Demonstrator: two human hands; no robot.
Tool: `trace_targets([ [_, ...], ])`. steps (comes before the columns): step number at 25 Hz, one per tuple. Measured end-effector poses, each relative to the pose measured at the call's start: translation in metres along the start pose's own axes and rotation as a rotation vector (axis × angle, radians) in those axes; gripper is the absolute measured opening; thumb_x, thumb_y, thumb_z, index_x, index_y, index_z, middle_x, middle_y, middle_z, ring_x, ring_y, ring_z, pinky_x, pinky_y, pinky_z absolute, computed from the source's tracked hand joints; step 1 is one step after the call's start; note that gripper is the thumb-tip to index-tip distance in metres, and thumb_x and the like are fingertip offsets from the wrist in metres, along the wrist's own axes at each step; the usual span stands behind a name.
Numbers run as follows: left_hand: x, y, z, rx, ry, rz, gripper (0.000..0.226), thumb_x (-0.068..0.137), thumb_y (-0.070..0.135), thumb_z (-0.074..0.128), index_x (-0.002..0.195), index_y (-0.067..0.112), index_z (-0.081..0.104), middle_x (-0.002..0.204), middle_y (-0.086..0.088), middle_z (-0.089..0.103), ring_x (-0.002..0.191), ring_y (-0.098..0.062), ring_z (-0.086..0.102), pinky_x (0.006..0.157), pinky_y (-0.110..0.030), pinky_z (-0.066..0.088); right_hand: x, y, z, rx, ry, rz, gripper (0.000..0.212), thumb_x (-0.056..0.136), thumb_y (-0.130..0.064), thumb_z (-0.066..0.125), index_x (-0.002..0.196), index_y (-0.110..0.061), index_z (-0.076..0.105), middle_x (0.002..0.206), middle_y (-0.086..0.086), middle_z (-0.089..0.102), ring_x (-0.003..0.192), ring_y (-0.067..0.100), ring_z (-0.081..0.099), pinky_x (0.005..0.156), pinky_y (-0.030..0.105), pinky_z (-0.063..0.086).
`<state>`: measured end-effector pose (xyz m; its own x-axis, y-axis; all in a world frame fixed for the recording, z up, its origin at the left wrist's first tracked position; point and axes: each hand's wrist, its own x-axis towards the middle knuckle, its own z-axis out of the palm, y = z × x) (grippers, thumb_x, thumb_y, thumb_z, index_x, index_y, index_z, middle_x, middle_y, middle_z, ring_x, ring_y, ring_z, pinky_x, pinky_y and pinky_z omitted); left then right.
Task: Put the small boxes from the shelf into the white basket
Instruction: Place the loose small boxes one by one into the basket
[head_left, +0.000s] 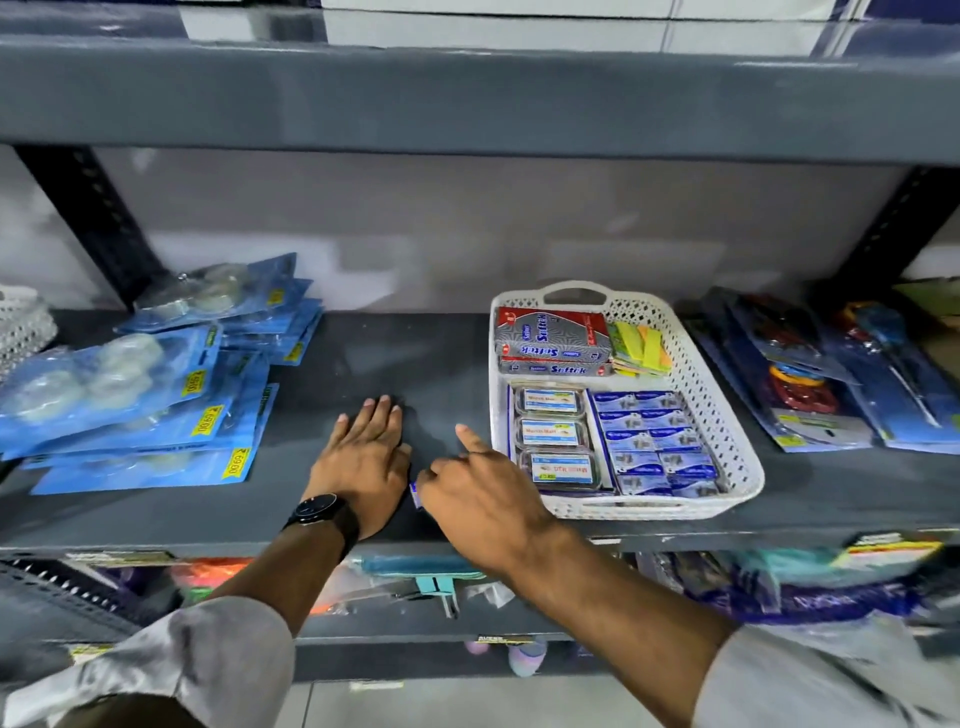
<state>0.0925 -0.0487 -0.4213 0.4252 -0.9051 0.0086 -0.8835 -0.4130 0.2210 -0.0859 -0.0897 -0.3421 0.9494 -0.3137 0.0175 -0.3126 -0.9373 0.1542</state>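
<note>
Although the dark shelf (363, 353) at mid-frame looks nearly bare between the two hands and the back wall, the task seems close to its end rather than finished. To the right of centre sits the white basket (727, 415), a perforated tray with a handle at its far rim, already well filled: red and silver cartons and bright sticky notes at the back, three clear-lidded cases at front left, and two rows of small blue boxes (654, 441) packed side by side at front right. Only one small box (414, 489) appears left outside it, a blue sliver showing between the hands near the shelf's front edge, just left of the basket. The left hand (363, 457), a dark watch on its wrist, lies flat and spread on the shelf, holding nothing. The right hand (483, 499) curls over the sliver with the forefinger stretched out; whether it grips the box cannot be told.
</note>
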Motion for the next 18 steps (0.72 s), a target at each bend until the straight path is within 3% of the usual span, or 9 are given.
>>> trace_targets([
  [2,0.0,0.001,0.001,0.004,0.001,0.002,0.061,0.104,0.034,0.028,0.16,0.014,0.016,0.171,-0.001,0.006,0.158,-0.016,0.0,0.129,-0.039,0.002,-0.013,0.007,-0.008,0.046,0.097,0.022,0.056,0.085,-0.001,0.028,0.125,-0.009,0.066,0.107,0.01,0.073,0.098,0.03,0.071,0.128,0.046,0.017],
  [5,0.0,-0.003,0.001,0.012,0.014,-0.006,0.061,0.104,0.035,0.025,0.16,0.015,0.016,0.17,0.0,0.006,0.158,-0.015,0.001,0.129,-0.037,0.001,-0.044,0.042,-0.023,0.163,0.338,0.173,0.055,0.072,0.005,0.054,0.121,-0.012,0.072,0.108,0.006,0.077,0.095,0.025,0.073,0.122,0.045,0.035],
  [6,-0.001,-0.003,0.001,0.016,0.011,-0.004,0.061,0.104,0.035,0.025,0.16,0.015,0.016,0.17,0.0,0.006,0.158,-0.015,0.001,0.129,-0.037,0.001,-0.058,0.06,-0.027,0.17,0.333,0.263,0.056,0.068,0.007,0.062,0.118,-0.015,0.074,0.108,0.004,0.078,0.095,0.025,0.073,0.116,0.044,0.043],
  [9,0.0,-0.003,0.002,0.03,0.01,-0.003,0.061,0.104,0.035,0.024,0.16,0.015,0.015,0.17,0.0,0.007,0.158,-0.016,0.002,0.129,-0.037,0.002,-0.103,0.117,-0.036,0.177,0.098,0.542,0.048,0.081,0.004,0.058,0.118,-0.023,0.072,0.114,0.007,0.074,0.108,0.032,0.068,0.093,0.04,0.055],
  [12,0.0,-0.002,0.001,0.028,0.006,0.005,0.06,0.104,0.034,0.025,0.16,0.014,0.016,0.17,-0.001,0.007,0.158,-0.016,0.003,0.129,-0.038,0.003,-0.133,0.149,-0.037,0.181,-0.138,0.68,0.045,0.088,0.006,0.055,0.124,-0.017,0.069,0.123,0.015,0.066,0.11,0.037,0.065,0.093,0.046,0.056],
  [18,0.0,-0.002,0.001,0.013,0.0,0.002,0.06,0.105,0.035,0.024,0.16,0.015,0.015,0.17,0.0,0.007,0.158,-0.015,0.002,0.129,-0.037,0.002,-0.13,0.152,-0.031,0.138,-0.172,0.687,0.041,0.086,0.013,0.05,0.117,-0.008,0.066,0.117,0.016,0.064,0.106,0.036,0.065,0.087,0.044,0.056],
])
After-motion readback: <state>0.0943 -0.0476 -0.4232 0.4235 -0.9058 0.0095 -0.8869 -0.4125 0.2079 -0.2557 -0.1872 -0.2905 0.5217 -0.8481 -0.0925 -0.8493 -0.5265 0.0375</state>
